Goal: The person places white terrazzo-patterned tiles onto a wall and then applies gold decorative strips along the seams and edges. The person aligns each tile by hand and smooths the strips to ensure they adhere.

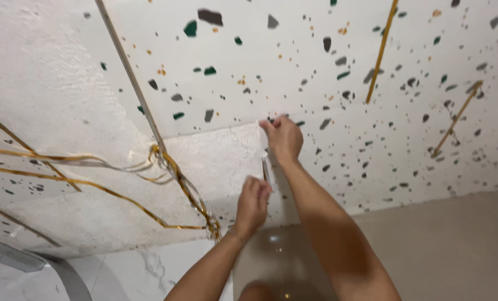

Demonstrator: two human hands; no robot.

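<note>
On a speckled glossy wall panel [316, 72], the right hand [283, 137] pinches a thin strip's [266, 167] top; the left hand [253, 202] pinches its lower end beside rough white plaster [215, 161].

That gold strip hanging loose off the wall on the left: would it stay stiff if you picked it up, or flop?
The gold strip would probably flop: it sags in loose curves and twists. It looks thin and ribbon-like, so likely light. Its glossy shine hints it could be slippery.
</note>
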